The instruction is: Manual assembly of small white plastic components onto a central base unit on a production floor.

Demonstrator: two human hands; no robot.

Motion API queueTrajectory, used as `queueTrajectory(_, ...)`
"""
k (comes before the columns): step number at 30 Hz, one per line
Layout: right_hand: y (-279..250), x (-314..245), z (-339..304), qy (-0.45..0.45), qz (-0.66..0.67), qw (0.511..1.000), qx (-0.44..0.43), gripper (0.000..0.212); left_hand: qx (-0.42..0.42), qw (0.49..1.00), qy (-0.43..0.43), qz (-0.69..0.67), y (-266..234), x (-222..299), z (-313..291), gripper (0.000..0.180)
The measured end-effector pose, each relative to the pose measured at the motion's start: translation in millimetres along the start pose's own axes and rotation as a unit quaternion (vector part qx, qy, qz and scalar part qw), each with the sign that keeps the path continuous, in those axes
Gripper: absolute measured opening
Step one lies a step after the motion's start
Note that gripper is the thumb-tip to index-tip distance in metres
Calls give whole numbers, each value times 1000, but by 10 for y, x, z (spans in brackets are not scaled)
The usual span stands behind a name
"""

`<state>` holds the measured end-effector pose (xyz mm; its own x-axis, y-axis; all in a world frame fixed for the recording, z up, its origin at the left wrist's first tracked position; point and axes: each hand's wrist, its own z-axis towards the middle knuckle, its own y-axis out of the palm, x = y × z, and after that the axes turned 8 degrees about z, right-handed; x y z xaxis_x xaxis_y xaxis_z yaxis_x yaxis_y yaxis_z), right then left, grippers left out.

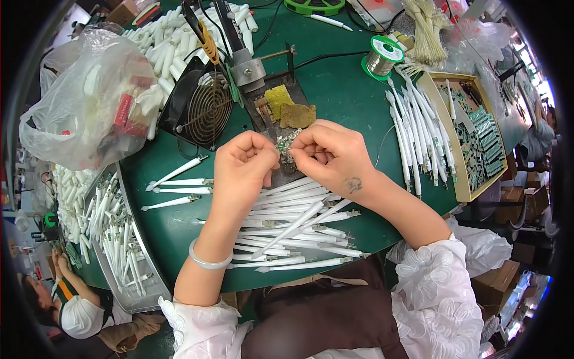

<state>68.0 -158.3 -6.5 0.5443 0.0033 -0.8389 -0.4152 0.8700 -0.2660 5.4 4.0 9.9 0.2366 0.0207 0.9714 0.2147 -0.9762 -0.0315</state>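
Note:
My left hand (246,166) and my right hand (335,157) meet at the middle of the bench, both with fingers pinched. Between the fingertips is a small green circuit board (283,146), mostly covered by them. Just below my hands lies a pile of white pen-like sticks (293,222) with pointed tips and small boards at their ends. Directly beyond my fingers, two yellow sponges (297,115) rest on a dark soldering stand (280,81), with silvery solder bits around its near end.
A black fan (206,110) stands left of the stand. Left lie a plastic bag (89,102) and a metal tray (134,239) of sticks. Right are a solder spool (382,57), more sticks (418,131) and a box (466,191) of green boards. Another person (84,311) sits at far left.

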Motion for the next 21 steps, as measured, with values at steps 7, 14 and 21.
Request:
queueTrajectory(7, -37, -19, -5, 33, 18, 999, 1, 9, -7, 1000, -1, 18, -33, -63, -9, 2)
queueTrajectory(14, 0, 24, -11, 36, 24, 999, -12, 8, -8, 999, -49, -12, -44, -36, 8, 2)
queueTrajectory(21, 0, 10, -5, 45, 23, 999, -11, 8, -11, 998, -50, -21, -29, -20, 12, 4)
